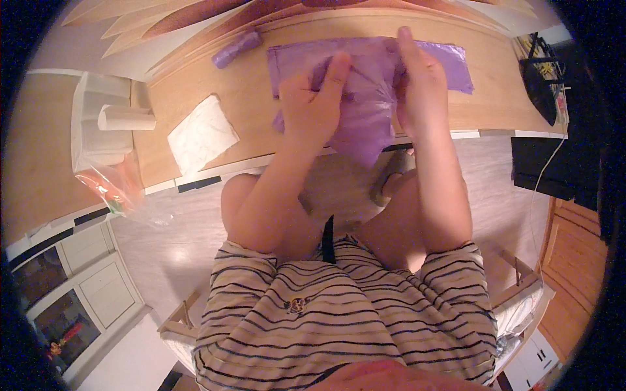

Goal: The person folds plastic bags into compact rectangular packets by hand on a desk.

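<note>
A thin purple plastic bag (362,127) is held up over the near edge of the wooden desk. My left hand (312,104) grips its left side, thumb pointing away from me and the other fingers partly hidden by the film. On the opposite side my right hand (424,88) closes on the bag too, its thumb raised. Creases gather in the film close to the right fingers. More purple film (450,62) lies flat on the desk beyond my right hand; whether it belongs to the same bag, I cannot tell.
A purple bag roll (237,49) lies at the back left. Nearer is a creased white paper sheet (203,135). A pale bin-like container (104,127) and clear plastic packaging (120,186) stand at the left. A black bag (540,85) sits at the far right, with a white cable (542,173) below.
</note>
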The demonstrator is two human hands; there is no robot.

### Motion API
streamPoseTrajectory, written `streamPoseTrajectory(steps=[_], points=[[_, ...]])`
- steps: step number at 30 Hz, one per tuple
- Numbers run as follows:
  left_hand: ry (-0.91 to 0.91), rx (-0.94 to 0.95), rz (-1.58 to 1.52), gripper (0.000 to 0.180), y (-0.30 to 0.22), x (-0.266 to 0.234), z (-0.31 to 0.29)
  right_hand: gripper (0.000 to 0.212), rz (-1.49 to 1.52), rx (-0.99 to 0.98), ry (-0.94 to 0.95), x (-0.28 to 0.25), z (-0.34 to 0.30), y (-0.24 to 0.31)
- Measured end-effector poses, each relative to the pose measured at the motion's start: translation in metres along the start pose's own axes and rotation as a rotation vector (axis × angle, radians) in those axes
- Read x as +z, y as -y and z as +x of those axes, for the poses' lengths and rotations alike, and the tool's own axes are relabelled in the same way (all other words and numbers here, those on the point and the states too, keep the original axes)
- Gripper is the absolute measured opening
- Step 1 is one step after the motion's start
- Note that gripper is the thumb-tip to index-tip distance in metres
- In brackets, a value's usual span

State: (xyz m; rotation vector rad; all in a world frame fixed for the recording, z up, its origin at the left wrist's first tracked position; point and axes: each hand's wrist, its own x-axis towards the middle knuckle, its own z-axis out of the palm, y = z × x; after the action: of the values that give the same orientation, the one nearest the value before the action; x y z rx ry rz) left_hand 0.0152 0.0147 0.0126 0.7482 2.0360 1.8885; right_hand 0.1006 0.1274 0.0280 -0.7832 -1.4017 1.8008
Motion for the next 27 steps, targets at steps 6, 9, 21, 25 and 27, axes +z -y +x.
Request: streamPoseTrajectory(steps=[6, 9, 21, 25, 27], points=[[-0.127, 0.198, -0.159, 0.023, 0.004, -0.002, 0.009, 0.019, 0.390, 0.197, 0.058, 0.009, -0.014, -0.011], [-0.092, 0.293, -0.036, 0.022, 0.007, -0.004, 0.007, 0.016, 0.223, 0.074, 0.044, 0.018, -0.022, -0.021], [-0.191, 0.234, 0.007, 0.033, 0.002, -0.012, 0.007, 0.017, 0.421, 0.196, -0.150, 0.003, -0.007, 0.005], [-0.155, 0.302, -0.040, 0.033, 0.013, -0.004, 0.009, 0.016, 0.094, -0.145, -0.105, 0.020, -0.025, -0.028], [-0.112, 0.399, -0.077, 0.029, 0.016, -0.004, 0.012, 0.016, -0.229, -0.208, -0.086, 0.018, -0.027, -0.029]])
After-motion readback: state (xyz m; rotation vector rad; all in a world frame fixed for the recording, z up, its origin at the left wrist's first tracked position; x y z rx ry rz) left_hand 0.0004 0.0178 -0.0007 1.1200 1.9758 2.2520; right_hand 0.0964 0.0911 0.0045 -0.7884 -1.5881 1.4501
